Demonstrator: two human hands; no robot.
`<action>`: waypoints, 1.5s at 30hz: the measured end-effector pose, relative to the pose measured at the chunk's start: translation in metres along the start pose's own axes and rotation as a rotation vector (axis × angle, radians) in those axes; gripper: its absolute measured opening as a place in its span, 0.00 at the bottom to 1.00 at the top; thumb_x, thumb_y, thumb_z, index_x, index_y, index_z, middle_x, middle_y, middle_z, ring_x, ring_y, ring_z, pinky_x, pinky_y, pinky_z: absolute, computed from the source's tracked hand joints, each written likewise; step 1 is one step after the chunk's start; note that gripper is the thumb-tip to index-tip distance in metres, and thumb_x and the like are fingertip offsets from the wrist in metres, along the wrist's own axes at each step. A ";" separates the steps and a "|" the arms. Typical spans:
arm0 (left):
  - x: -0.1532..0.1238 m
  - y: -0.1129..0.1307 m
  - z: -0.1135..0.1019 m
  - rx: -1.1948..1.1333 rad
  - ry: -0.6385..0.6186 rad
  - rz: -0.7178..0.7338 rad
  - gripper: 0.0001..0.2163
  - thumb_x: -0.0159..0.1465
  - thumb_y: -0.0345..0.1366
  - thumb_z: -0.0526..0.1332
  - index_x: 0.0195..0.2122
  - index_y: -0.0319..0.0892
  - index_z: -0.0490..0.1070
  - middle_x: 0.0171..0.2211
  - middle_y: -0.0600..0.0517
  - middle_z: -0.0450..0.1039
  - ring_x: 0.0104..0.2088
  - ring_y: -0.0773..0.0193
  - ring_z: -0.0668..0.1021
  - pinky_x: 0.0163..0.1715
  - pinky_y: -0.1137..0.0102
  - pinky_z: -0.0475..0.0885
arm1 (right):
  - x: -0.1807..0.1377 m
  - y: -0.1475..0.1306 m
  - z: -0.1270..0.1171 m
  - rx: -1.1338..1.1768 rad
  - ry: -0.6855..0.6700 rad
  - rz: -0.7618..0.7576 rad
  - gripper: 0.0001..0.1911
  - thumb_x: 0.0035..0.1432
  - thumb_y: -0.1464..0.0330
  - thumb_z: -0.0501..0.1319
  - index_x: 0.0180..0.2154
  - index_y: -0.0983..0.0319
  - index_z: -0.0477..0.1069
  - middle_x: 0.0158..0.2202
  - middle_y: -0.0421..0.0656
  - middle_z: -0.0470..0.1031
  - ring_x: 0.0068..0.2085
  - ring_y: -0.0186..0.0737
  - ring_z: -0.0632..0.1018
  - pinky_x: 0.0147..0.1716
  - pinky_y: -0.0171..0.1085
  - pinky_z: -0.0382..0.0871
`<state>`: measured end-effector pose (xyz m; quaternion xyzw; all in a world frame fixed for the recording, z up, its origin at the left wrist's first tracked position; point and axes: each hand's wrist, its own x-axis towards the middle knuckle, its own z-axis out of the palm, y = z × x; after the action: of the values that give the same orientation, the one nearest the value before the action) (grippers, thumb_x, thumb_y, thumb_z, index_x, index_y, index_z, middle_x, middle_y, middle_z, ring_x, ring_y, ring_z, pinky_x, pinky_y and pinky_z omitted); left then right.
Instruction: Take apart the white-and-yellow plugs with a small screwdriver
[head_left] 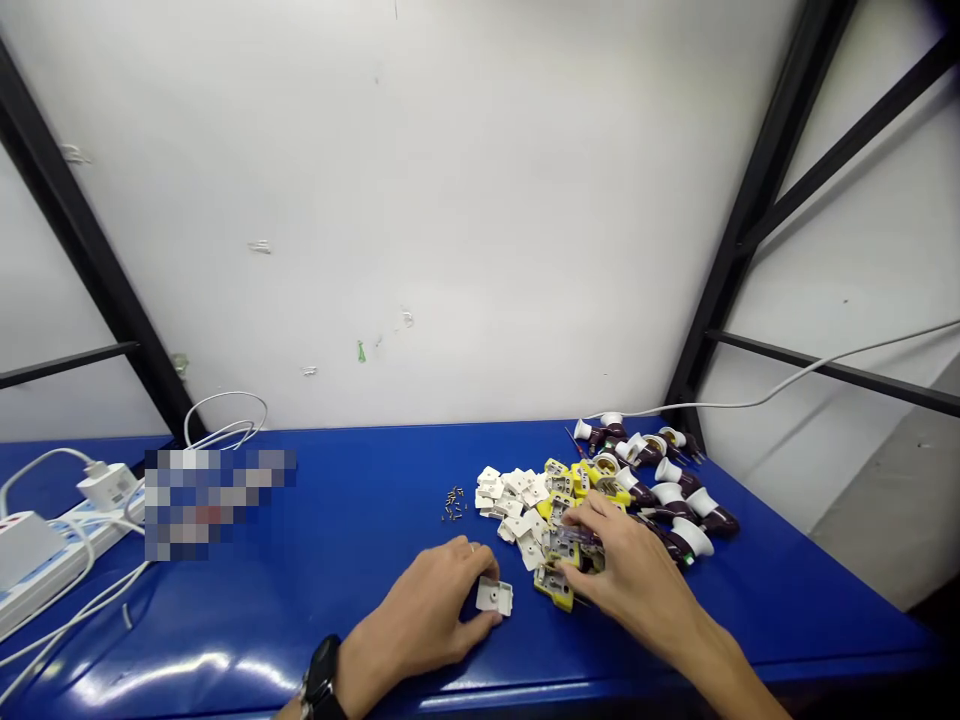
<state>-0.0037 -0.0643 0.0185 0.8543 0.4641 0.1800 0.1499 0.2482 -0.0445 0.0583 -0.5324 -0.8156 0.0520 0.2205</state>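
Note:
My left hand (442, 605) rests on the blue tabletop, its thumb and fingers closed around the edges of a small white plastic cover (494, 597) with a hole in the middle. Over the pile on the right, my right hand (619, 555) has its thumb and fingers curled around a yellow-and-grey plug part (562, 548); a clear purplish thing (581, 536) shows under the fingers, its kind unclear. More yellow-and-grey parts (559, 478) lie around that hand. Beside them sits a heap of white covers (514, 492).
Small brass-coloured screws (453, 504) lie left of the covers. White-and-maroon lamp holders (675, 495) crowd the right back of the table (360, 500). At the left are a power strip (56, 560), white cables and a blurred patch. Black metal posts (742, 230) frame the white wall.

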 end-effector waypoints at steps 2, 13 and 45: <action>-0.005 -0.007 -0.002 -0.039 0.032 -0.002 0.13 0.63 0.34 0.65 0.48 0.48 0.71 0.42 0.52 0.76 0.43 0.57 0.77 0.44 0.66 0.71 | -0.004 -0.015 0.003 0.099 -0.022 -0.022 0.11 0.53 0.71 0.66 0.41 0.58 0.74 0.40 0.42 0.75 0.38 0.43 0.79 0.37 0.37 0.71; -0.036 -0.036 -0.009 -0.211 0.204 -0.100 0.12 0.68 0.34 0.58 0.51 0.47 0.74 0.41 0.51 0.77 0.37 0.62 0.78 0.45 0.67 0.74 | -0.010 -0.062 0.069 0.114 -0.199 -0.112 0.14 0.55 0.67 0.70 0.45 0.58 0.77 0.44 0.43 0.76 0.39 0.45 0.81 0.38 0.38 0.72; -0.031 -0.026 -0.005 -0.208 0.107 -0.029 0.09 0.64 0.31 0.67 0.44 0.48 0.81 0.44 0.51 0.81 0.45 0.57 0.80 0.48 0.68 0.72 | -0.019 -0.044 0.086 0.436 -0.079 -0.118 0.22 0.55 0.74 0.63 0.53 0.59 0.75 0.45 0.46 0.80 0.45 0.47 0.81 0.46 0.41 0.74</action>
<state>-0.0408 -0.0761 0.0063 0.8164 0.4627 0.2704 0.2150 0.1814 -0.0677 -0.0106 -0.4214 -0.8227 0.2347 0.3009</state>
